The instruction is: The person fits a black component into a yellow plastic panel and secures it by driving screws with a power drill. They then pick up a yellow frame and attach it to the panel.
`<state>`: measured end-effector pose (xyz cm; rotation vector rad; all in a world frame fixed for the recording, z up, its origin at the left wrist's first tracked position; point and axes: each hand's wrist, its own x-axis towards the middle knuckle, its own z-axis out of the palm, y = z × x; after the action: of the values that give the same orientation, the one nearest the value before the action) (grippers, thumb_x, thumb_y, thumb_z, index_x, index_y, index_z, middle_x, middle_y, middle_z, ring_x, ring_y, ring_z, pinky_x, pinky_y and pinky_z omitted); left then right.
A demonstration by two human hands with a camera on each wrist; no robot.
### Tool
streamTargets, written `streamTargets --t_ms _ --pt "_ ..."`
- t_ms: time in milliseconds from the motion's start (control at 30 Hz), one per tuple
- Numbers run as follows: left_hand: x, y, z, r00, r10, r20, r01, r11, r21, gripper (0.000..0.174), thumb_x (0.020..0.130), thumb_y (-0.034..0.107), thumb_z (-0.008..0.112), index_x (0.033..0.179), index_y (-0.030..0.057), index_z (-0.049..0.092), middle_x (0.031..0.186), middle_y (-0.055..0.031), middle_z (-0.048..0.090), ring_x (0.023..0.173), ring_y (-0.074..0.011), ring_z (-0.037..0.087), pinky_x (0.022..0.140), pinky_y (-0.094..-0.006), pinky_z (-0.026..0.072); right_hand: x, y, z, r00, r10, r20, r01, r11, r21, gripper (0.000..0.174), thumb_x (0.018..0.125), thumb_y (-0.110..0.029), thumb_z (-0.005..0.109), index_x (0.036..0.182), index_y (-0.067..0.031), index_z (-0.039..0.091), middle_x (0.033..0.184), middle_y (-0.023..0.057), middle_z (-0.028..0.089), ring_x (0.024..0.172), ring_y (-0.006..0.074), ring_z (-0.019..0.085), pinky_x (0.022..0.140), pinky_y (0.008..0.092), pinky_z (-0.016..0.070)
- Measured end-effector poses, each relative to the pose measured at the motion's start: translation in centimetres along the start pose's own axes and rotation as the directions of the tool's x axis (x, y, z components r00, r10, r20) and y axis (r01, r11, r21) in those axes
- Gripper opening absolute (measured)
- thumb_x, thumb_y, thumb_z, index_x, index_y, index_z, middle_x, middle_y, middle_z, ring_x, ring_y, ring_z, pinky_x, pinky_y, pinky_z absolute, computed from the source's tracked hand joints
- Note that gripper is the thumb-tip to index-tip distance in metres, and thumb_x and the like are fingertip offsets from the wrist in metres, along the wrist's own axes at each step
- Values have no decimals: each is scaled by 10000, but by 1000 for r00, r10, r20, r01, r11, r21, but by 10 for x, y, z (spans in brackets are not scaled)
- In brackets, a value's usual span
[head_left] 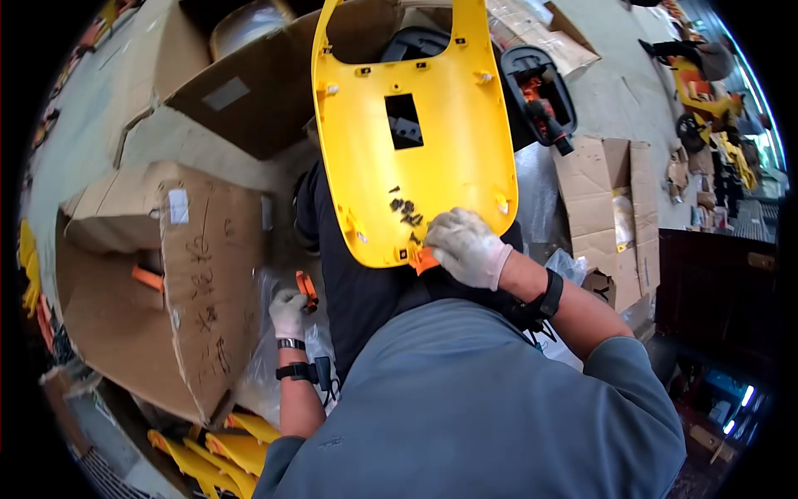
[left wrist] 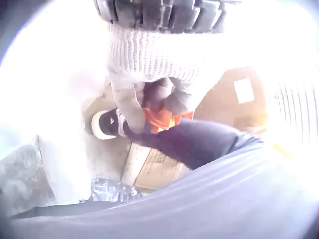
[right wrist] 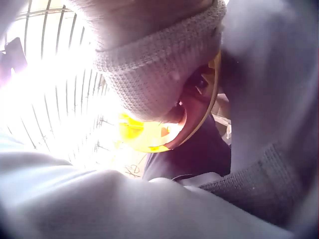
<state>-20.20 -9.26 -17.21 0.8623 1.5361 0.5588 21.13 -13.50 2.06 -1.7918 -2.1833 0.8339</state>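
A large yellow plastic panel (head_left: 366, 158) lies across the person's thighs, its inner side facing up. Several small dark screws (head_left: 404, 208) are scattered near its lower end. My gloved right hand (head_left: 470, 248) is bent over the panel's lower edge, curled at an orange plastic piece (head_left: 425, 261); its thumb is hidden. Low beside the left thigh, my gloved left hand (head_left: 288, 312) grips another orange plastic piece (head_left: 307, 289). The left wrist view shows the fingers curled round that orange piece (left wrist: 159, 118). In the right wrist view the glove (right wrist: 149, 84) covers part of the yellow panel (right wrist: 149, 139).
An open cardboard box (head_left: 208, 291) stands at the left with an orange piece (head_left: 148, 278) inside. A larger box (head_left: 258, 91) is beyond it. A power drill (head_left: 540, 108) lies in a dark tray at the right. Yellow parts (head_left: 237, 449) are stacked at lower left.
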Motion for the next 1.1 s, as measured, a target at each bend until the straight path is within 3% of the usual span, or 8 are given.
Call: streamTargets --t_ms 100,200,300,467,633,733,967,1100 --pt "-61 66 0 991 127 36 -93 868 -487 416 833 46 688 1234 -33 613 1024 -119 689 835 -236 704 730 -341 582 -1 7 4 999 -45 -29 45 999 17 189 903 -144 622 1044 -52 709 1080 126 672 1088 334 598 1015 432 450" --pt "-88 111 13 954 289 82 -175 756 -630 494 840 82 709 1305 -9 573 1054 -126 672 787 -254 691 715 -339 578 1 5 1 999 -40 9 40 999 -15 195 919 -155 618 1053 -57 718 1100 130 671 1101 330 601 1017 429 452" --pt "-84 139 38 910 396 120 -241 744 -624 347 863 96 709 1178 -12 608 971 -120 678 757 -228 670 703 -336 566 2 0 -3 999 -22 45 26 997 -77 219 951 -174 605 1080 -56 736 1138 136 681 1121 319 610 1029 416 459" --pt "-94 186 119 927 373 19 -373 927 -32 343 783 159 917 849 58 595 669 10 584 560 -64 537 502 -230 453 1 -4 -5 998 -6 57 9 998 -61 206 962 -156 634 1105 -56 742 1143 133 681 1115 316 608 1028 396 456" --pt "-93 199 146 905 394 162 -369 915 -163 561 801 87 863 1274 -60 599 1097 -78 694 988 -97 645 890 -267 540 -1 6 4 998 -49 -28 50 999 14 103 901 -112 664 991 -69 690 1074 106 642 1047 333 569 976 426 445" --pt "-89 199 143 897 392 203 -370 918 -140 639 830 -18 745 1424 -74 514 1155 -77 692 921 -92 644 802 -239 532 1 7 1 997 -65 -38 68 995 67 111 878 -91 682 982 -59 701 1073 121 661 1044 338 583 977 423 452" --pt "-83 189 141 881 429 200 -405 902 -147 666 838 -61 679 1474 -74 482 1315 -107 654 1210 -152 609 1074 -303 468 4 3 -2 996 -51 -70 58 991 117 127 812 -40 709 934 -56 678 1051 122 657 1014 349 583 941 451 453" --pt "-79 188 140 849 499 173 -484 866 -125 649 840 -17 712 1455 -59 510 1293 -119 676 1169 -144 640 1042 -297 489 10 -1 -3 997 -22 -78 31 993 116 140 784 -18 698 916 -56 667 1017 122 653 955 352 587 887 449 464"
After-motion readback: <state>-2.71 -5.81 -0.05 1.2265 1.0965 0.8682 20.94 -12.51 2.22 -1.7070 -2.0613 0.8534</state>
